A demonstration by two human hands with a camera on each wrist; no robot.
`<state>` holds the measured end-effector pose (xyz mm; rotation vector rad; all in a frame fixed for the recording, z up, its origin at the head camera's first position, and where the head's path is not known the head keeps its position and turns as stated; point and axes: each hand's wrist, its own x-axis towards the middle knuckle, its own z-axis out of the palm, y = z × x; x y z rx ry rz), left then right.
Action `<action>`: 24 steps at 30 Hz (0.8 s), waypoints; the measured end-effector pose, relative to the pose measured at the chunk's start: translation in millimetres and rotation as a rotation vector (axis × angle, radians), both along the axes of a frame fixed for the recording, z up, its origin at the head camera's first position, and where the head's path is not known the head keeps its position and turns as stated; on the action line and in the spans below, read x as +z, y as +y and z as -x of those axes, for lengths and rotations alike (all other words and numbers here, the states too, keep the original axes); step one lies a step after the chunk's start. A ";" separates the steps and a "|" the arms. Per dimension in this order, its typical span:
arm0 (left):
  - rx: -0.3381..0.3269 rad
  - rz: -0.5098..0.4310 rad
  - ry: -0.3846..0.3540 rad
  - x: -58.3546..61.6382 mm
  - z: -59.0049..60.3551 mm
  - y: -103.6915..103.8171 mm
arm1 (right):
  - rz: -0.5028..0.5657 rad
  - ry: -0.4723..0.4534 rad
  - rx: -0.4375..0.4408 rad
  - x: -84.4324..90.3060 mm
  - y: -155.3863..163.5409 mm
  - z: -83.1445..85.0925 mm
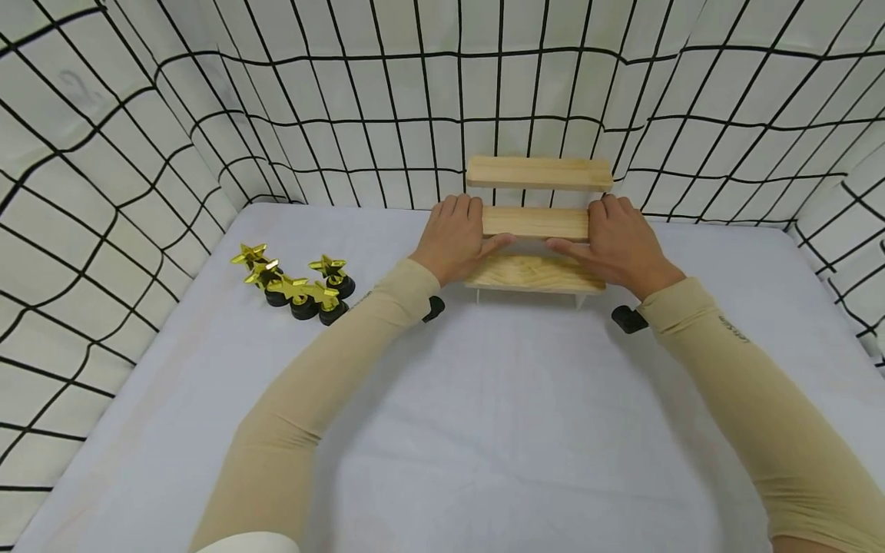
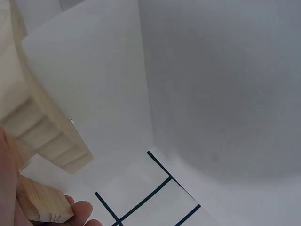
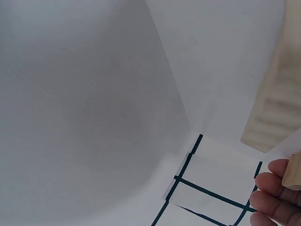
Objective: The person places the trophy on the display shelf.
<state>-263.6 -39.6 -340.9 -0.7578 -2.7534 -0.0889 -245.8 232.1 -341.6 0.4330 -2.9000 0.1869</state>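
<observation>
A three-tier wooden display stand stands near the back of the table, with a top shelf (image 1: 539, 173), a middle shelf (image 1: 535, 223) and a bottom shelf (image 1: 532, 274) on pale supports (image 1: 579, 300). My left hand (image 1: 452, 238) grips the left end of the middle shelf, its thumb along the front. At the right end, my right hand (image 1: 622, 242) holds the same shelf, thumb pointing inward. In the left wrist view, fingertips (image 2: 81, 212) curl past the board's end (image 2: 47, 202). The right wrist view shows fingers (image 3: 273, 188) wrapped behind the shelf end (image 3: 292, 175).
Several gold star trophies (image 1: 293, 290) on black bases stand grouped at the left on the white-covered table (image 1: 484, 430). Black wire grid panels (image 1: 387, 115) backed with white enclose the back and sides, close behind the stand.
</observation>
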 end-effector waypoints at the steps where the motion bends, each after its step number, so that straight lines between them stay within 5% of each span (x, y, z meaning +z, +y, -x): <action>1: -0.002 0.003 0.001 0.0 -0.2 -0.4 | -0.003 0.015 0.006 -0.3 -0.2 -0.7; 16: 0.020 0.043 -0.081 1.6 -10.4 -3.9 | -0.051 0.087 0.065 -4.2 0.7 -14.4; 24: -0.025 0.065 -0.034 2.8 -13.5 -9.0 | -0.092 0.071 0.063 -0.3 -0.8 -22.0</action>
